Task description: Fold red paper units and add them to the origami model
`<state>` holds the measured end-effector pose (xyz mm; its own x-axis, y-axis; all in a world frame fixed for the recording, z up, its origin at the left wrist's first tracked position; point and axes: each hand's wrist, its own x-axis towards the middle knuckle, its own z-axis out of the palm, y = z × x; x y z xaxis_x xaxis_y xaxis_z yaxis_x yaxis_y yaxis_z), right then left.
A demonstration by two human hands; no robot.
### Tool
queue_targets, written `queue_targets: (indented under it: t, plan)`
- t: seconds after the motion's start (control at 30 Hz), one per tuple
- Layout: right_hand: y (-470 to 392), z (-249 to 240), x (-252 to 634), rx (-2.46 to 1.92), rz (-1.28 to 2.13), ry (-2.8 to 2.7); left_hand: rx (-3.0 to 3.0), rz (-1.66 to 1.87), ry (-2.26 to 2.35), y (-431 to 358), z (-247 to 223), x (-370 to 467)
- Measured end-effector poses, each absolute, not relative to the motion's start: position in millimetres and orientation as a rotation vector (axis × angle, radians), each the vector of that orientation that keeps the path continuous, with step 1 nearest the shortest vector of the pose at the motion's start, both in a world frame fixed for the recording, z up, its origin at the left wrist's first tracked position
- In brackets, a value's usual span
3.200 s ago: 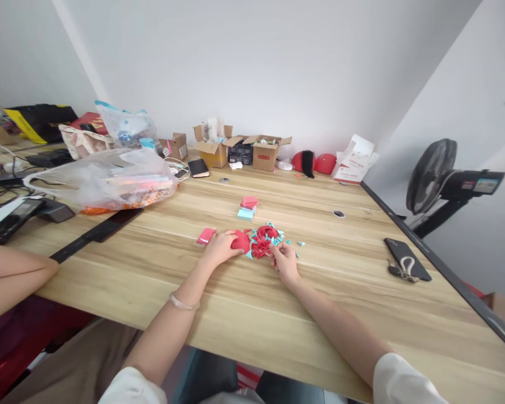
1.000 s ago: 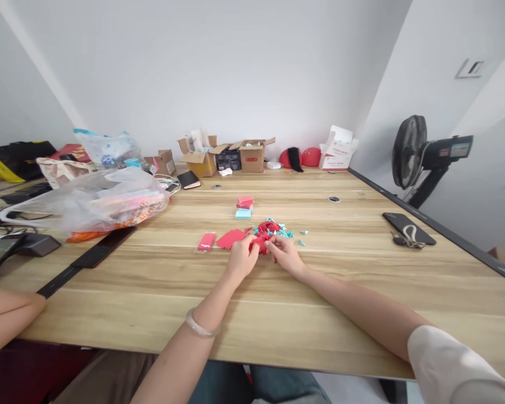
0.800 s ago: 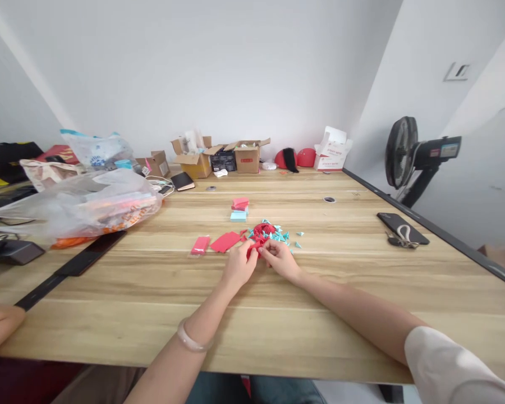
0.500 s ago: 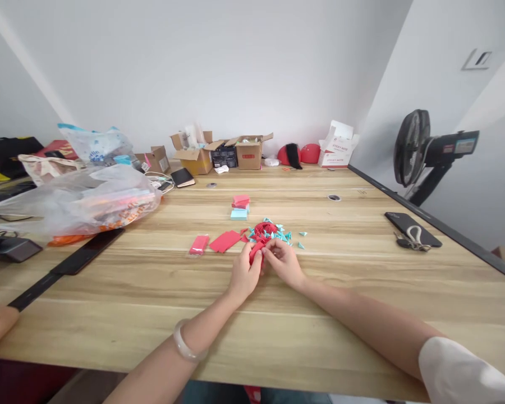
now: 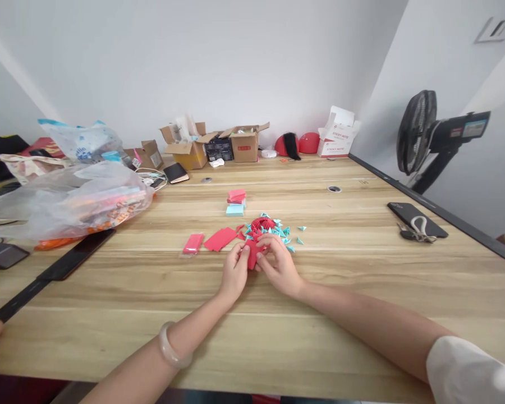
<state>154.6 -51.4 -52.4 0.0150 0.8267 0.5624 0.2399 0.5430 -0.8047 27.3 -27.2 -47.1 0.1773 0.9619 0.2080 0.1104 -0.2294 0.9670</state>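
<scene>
My table (image 5: 252, 336) runs wide under me, with a plastic bag (image 5: 67, 202) at the far left and a phone (image 5: 416, 217) with keys well off to the right. Near the middle sits a pile (image 5: 269, 227) of folded red and teal paper bits, with a flat red sheet (image 5: 219, 239) and a pink pack (image 5: 192, 244) to its left, and a small pad stack (image 5: 235, 202) beyond them.

The red paper (image 5: 251, 253) I work on is just this side of the pile, pinched between both my hands. Its long axis runs roughly away from me, the far end toward the pile; which end is the tip I cannot tell.

Compared with half a second ago, my hands have come a little nearer to me and the paper sits lower between them; three seconds back my left hand lay on the flat sheet instead.

My left hand (image 5: 234, 273) is curled narrow, thumb and forefinger gripping the paper's left edge. My right hand (image 5: 280, 266) is likewise closed in, fingertips (image 5: 261, 253) pressing its right side.
</scene>
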Motion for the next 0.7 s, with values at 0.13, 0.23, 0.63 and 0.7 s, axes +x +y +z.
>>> queue_targets:
  t: [0.13,0.23,0.63,0.7]
  plan:
    - [-49,-53,152,-0.894,1.047,-1.19,1.492,1.188,1.037,-31,-41,26]
    - [-45,-50,152,-0.906,1.173,-1.111,1.471,1.173,1.031,-35,-37,24]
    - [-39,-43,156,-0.939,1.329,-0.966,1.64,0.943,1.041,-3,-32,13]
    - [-38,-41,157,-0.93,1.367,-0.953,1.547,0.906,0.996,4,-30,11]
